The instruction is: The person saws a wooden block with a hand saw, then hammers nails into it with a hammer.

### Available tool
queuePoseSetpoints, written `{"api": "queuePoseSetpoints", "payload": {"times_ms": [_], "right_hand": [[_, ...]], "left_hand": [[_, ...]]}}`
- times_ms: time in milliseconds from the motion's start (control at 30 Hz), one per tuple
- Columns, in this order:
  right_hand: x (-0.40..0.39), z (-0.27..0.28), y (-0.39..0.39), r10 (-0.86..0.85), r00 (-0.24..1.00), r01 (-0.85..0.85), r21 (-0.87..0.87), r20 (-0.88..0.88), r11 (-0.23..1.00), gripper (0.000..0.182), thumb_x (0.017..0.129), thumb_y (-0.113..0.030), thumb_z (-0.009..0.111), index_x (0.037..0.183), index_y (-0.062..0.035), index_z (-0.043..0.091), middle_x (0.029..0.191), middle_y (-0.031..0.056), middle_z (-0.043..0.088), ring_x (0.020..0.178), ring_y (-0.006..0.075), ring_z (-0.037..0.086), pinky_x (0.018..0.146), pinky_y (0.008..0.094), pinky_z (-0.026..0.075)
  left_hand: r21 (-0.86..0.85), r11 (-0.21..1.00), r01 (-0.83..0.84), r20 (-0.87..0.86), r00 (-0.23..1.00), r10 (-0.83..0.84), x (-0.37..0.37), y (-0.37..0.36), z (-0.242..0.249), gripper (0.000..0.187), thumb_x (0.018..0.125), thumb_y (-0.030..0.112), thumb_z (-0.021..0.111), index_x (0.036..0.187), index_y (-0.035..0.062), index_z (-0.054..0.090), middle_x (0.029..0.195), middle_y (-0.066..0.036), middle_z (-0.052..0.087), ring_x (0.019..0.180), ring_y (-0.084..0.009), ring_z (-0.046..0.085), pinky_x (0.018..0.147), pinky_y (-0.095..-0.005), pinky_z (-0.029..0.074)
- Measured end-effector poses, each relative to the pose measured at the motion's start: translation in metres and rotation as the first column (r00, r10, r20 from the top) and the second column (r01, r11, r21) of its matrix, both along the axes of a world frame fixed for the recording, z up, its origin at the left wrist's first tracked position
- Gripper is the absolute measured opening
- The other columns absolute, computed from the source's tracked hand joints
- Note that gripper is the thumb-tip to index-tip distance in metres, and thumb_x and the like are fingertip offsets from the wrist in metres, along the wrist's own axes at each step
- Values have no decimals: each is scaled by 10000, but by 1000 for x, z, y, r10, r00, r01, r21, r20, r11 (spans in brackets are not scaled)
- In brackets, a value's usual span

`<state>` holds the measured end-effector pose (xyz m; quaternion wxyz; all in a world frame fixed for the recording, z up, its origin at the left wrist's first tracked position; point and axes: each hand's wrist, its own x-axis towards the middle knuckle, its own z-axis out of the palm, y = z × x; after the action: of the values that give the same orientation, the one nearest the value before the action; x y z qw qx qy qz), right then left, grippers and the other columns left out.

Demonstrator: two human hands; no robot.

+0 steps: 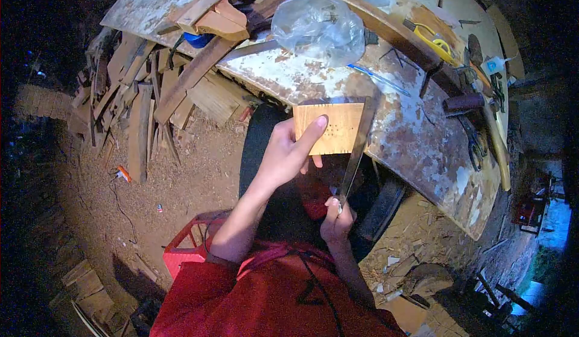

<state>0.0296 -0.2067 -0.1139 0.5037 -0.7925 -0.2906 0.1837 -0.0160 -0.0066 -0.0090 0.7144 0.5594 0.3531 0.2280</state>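
Observation:
My left hand (295, 150) is closed on a small light wooden block (341, 133), thumb on its upper face and fingers beneath. Rows of small dark holes dot that face, and short notches line its top and bottom edges. Low on the right, my right hand (336, 221) grips the near end of a long flat metal blade (353, 171). This blade slants up along the block's right edge and seems to touch it. Whether it is a file or a saw blade I cannot make out. Both hands are in front of the workbench's near edge.
On the stained workbench (434, 147) lie a clear plastic bag (319, 29), a blue pen (377, 79), a yellow-handled tool (434, 42) and a dark cylindrical handle (463, 103). A long timber (398, 35) crosses it. Scrap wood (142, 89) is piled left, beside a red plastic seat (187, 243).

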Motion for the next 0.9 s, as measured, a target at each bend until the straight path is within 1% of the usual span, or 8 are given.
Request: {"api": "queuePoseSetpoints", "payload": {"times_ms": [300, 400, 500, 533, 700, 800, 900], "right_hand": [[6, 10, 8, 29, 999, -29, 3, 24, 1000, 219, 956, -143, 480, 805, -27, 586, 639, 126, 559, 556, 275, 582, 567, 380, 444], [11, -3, 4, 72, 983, -67, -33, 169, 997, 215, 953, -137, 482, 806, -20, 585, 646, 137, 567, 560, 286, 584, 570, 383, 449], [11, -3, 6, 50, 985, -55, 25, 166, 998, 216, 954, -139, 483, 808, -13, 580, 657, 143, 571, 571, 298, 588, 574, 387, 454], [12, -3, 7, 59, 984, -62, 15, 166, 998, 216, 955, -140, 484, 809, -12, 580, 658, 144, 571, 573, 300, 590, 574, 386, 455], [15, -10, 4, 87, 976, -81, -40, 198, 996, 215, 956, -141, 487, 813, -6, 574, 661, 142, 570, 583, 308, 595, 577, 387, 458], [16, -25, 1, 61, 952, -49, -48, 299, 998, 215, 957, -136, 480, 814, -4, 572, 662, 142, 570, 583, 306, 594, 579, 387, 460], [13, -23, 1, 61, 957, -54, -34, 284, 998, 216, 958, -137, 475, 816, -4, 571, 665, 142, 570, 586, 309, 596, 583, 393, 464]], "left_hand": [[-5, 1000, -4, 2, 1000, 4, 0, 0, -2, 448, 973, 430, 567, 967, -13, 632, 675, -46, 630, 477, -87, 580, 374, -212, 386], [-10, 1000, -8, -8, 1000, 8, 0, -1, -1, 444, 971, 431, 571, 967, -9, 633, 676, -43, 630, 475, -85, 577, 375, -211, 385], [2, 1000, 8, -42, 999, -8, 0, 0, -2, 454, 975, 457, 539, 979, 14, 638, 692, -41, 645, 504, -88, 593, 384, -212, 394], [10, 1000, 18, -57, 998, -17, 0, 0, -2, 460, 977, 470, 522, 986, 25, 641, 700, -41, 653, 519, -90, 602, 388, -212, 398], [14, 1000, 20, -68, 998, -19, -1, 0, -4, 461, 977, 470, 524, 984, 24, 641, 707, -41, 655, 524, -92, 609, 386, -212, 395], [15, 1000, 14, -59, 998, -13, 0, -1, -3, 463, 978, 468, 523, 980, 22, 643, 702, -40, 653, 524, -93, 611, 386, -212, 395], [16, 1000, 8, -48, 999, -7, 0, -1, -2, 466, 980, 468, 521, 979, 18, 643, 696, -38, 651, 522, -93, 610, 385, -213, 395]]}}
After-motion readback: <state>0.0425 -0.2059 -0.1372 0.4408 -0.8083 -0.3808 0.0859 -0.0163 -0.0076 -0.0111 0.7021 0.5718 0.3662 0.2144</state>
